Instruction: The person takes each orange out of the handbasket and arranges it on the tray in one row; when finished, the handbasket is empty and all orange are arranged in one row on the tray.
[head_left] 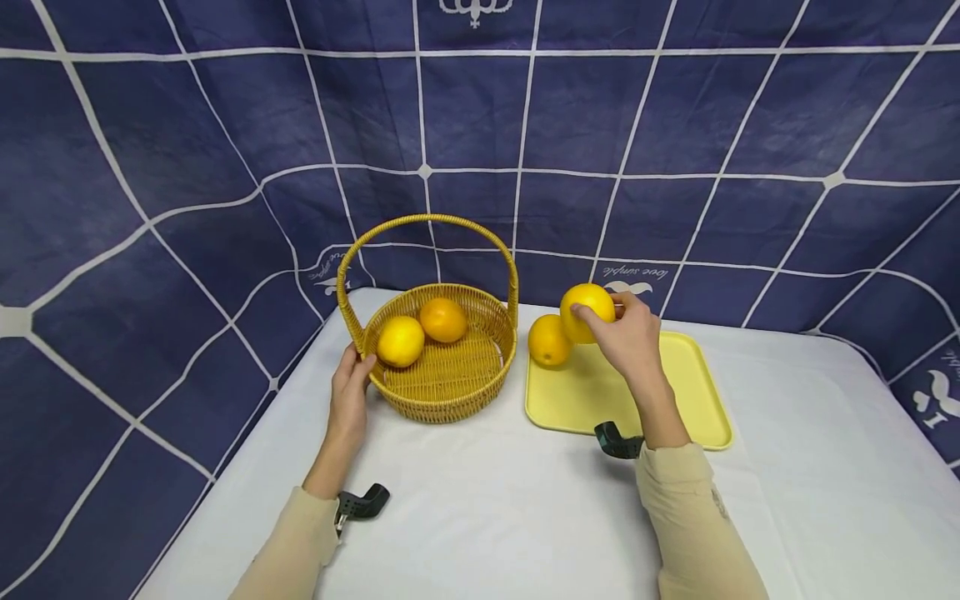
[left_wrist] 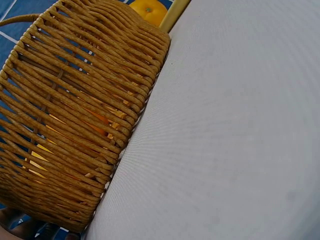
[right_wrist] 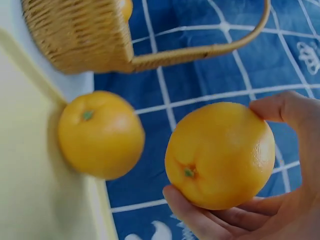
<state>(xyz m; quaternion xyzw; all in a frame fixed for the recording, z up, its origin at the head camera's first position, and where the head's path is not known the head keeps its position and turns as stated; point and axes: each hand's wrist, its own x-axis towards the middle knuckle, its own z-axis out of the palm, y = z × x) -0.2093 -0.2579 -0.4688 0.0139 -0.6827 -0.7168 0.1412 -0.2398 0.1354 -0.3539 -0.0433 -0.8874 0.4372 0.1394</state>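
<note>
My right hand (head_left: 628, 333) pinches an orange (head_left: 587, 313) between thumb and fingers, holding it above the yellow tray (head_left: 622, 400). The right wrist view shows this orange (right_wrist: 220, 155) with a small green stem mark. Beside it, a second orange (head_left: 550, 341) rests on the tray's left side. At the left, my left hand (head_left: 351, 387) grips the side of a woven basket (head_left: 442, 408), thumb at the rim and fingers outside. A brighter yellow round fruit (head_left: 401, 342) and an orange (head_left: 442, 320) lie inside the basket. The left wrist view shows mostly the basket's wall (left_wrist: 80, 115).
The basket's tall arched handle (head_left: 429, 218) stands upright. A white cloth (head_left: 480, 508) covers the table. Behind and to the left hangs a dark blue curtain (head_left: 360, 108) with white grid lines. Both wrists carry black camera mounts, the right mount (head_left: 617, 440) over the tray's front edge.
</note>
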